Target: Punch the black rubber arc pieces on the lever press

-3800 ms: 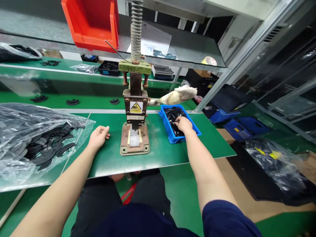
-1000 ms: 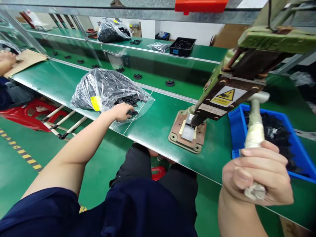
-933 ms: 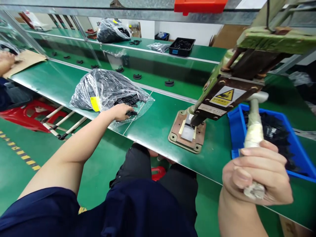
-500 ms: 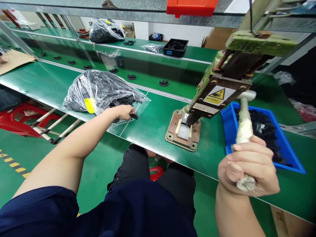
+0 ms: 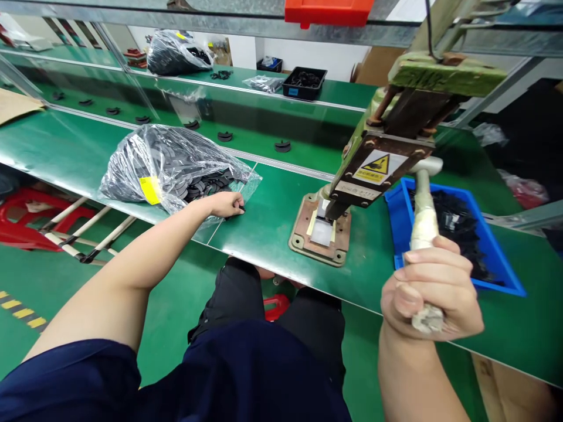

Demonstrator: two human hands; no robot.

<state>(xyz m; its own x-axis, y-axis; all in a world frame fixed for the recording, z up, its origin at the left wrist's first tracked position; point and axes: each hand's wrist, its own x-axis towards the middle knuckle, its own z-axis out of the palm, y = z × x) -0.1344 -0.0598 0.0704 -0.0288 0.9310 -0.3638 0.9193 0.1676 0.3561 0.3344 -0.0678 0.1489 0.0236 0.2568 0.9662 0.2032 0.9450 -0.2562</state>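
My left hand [image 5: 225,204] is closed, fingertips pinched on a small black curved piece [image 5: 240,210], mostly hidden by the fingers. Just beside it, the open mouth of a clear plastic bag [image 5: 152,155] shows many similar dark curved pieces [image 5: 206,183]. My right hand [image 5: 435,287] wraps round the taped lever handle [image 5: 424,220] of a green hand press [image 5: 378,167]. Below the press ram, a light metal block [image 5: 322,232] sits on the brown base plate [image 5: 303,225], with a dark piece at the ram's tip.
A blue bin [image 5: 396,225] of black parts stands right of the press. Behind the bench, several black curved pieces [image 5: 282,146] lie spaced in a row on a green strip. Farther back are a black tray [image 5: 303,92] and another filled bag [image 5: 169,55]. A metal shelf [image 5: 246,29] crosses overhead.
My left hand has drawn slightly right, away from the bag's mouth, with the black piece. My right hand keeps its grip on the lever. The whole view has shifted a little.
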